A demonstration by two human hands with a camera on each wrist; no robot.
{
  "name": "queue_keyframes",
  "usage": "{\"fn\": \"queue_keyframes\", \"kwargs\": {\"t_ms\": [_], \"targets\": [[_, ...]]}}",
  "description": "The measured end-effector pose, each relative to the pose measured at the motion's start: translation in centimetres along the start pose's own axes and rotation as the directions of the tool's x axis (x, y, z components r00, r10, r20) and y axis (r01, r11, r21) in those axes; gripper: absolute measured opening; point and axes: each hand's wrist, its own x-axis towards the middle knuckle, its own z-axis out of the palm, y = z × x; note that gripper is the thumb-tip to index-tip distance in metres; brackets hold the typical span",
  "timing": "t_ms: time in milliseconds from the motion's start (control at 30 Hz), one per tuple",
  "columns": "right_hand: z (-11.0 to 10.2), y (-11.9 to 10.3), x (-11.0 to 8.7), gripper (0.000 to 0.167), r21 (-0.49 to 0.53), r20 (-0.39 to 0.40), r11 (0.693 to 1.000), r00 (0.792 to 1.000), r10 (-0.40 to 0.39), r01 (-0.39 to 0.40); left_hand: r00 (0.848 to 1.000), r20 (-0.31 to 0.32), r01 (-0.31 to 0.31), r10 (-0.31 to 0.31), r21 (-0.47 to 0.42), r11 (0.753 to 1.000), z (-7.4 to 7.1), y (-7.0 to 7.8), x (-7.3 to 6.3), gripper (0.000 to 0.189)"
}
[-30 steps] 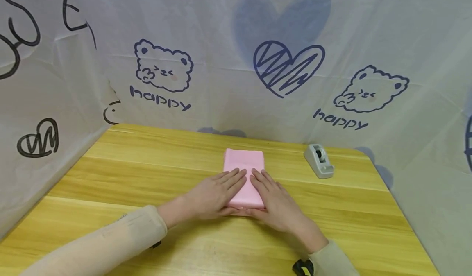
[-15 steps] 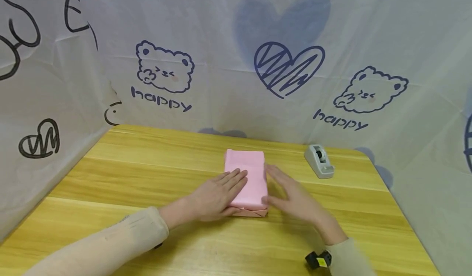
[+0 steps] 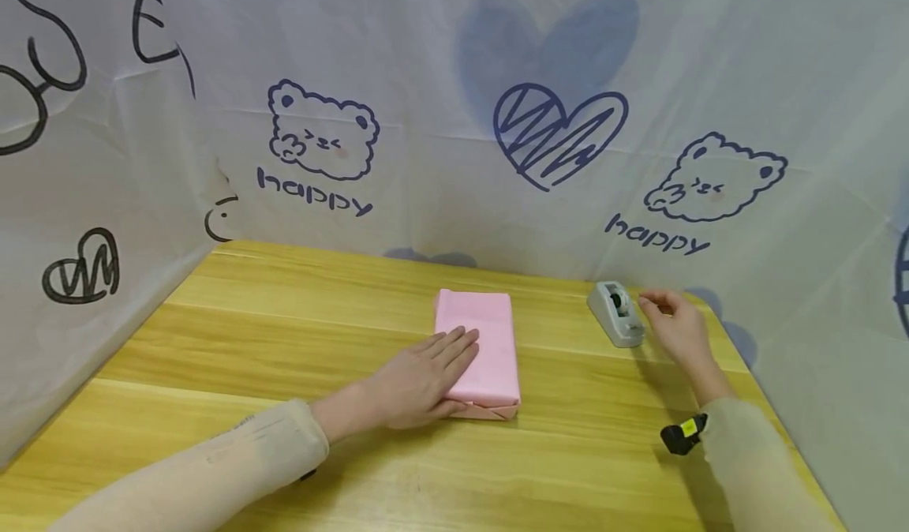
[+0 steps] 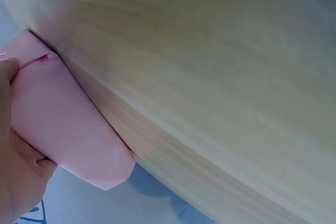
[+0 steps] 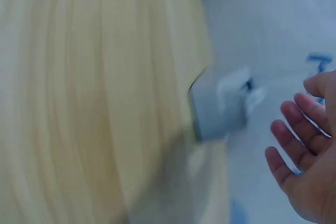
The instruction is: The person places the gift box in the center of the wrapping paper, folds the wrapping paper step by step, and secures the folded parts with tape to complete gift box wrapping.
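In the head view, a flat box wrapped in pink paper [image 3: 486, 350] lies on the table, with folded paper at its near end. My left hand [image 3: 419, 378] rests on top, fingers straight across the left half and thumb along the near edge. Seen from the left wrist, that hand [image 4: 21, 177] lies over the box [image 4: 68, 114], most of its fingers hidden. A grey tape dispenser [image 3: 616, 315] stands at the back right. Just right of it my right hand [image 3: 678, 327] hovers. In the right wrist view, loosely bent fingers [image 5: 299, 145] spread apart beside the blurred dispenser [image 5: 218, 106].
The wooden tabletop [image 3: 284, 327] reaches back to a white cloth wall [image 3: 426, 169] printed with bears and hearts. Another cloth side [image 3: 142, 185] stands to the left. A black wrist camera [image 3: 683, 435] hangs at my right sleeve.
My right hand has left the pink box and moved right and back, to beside the tape dispenser. My left hand stays on the box.
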Motion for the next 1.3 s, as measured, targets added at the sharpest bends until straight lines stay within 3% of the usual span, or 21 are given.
{"fn": "queue_keyframes", "kwargs": {"t_ms": [233,433,667,900,1133,1300], "targets": [[0.1,3.0,1.6,0.049,-0.137,0.227,0.991,0.973,0.039,-0.008,1.000,0.009,0.005,-0.005,-0.005,1.000,-0.1,0.0,-0.1,0.080],[0.5,3.2,1.9,0.045,-0.159,0.248,0.987,0.969,0.007,0.034,1.000,0.013,0.010,-0.010,-0.012,1.000,-0.1,0.0,-0.2,0.080],[0.8,2.9,1.3,0.043,-0.063,0.247,0.997,0.968,0.049,-0.035,1.000,0.012,0.011,-0.011,-0.001,1.000,-0.2,0.0,-0.3,0.079],[0.6,3.5,1.0,0.044,-0.037,0.265,0.999,0.963,0.044,-0.036,1.000,0.023,0.007,-0.008,0.005,1.000,-0.2,0.1,-0.1,0.079],[-0.4,3.2,0.8,0.046,0.014,0.341,0.996,0.937,0.076,-0.086,0.999,0.035,0.020,-0.020,0.006,1.000,-0.1,0.2,0.0,0.079],[-1.1,3.6,0.8,0.052,0.157,0.441,0.980,0.897,0.044,-0.125,0.999,0.042,0.025,-0.026,0.005,1.000,-0.1,0.2,-0.1,0.079]]}}
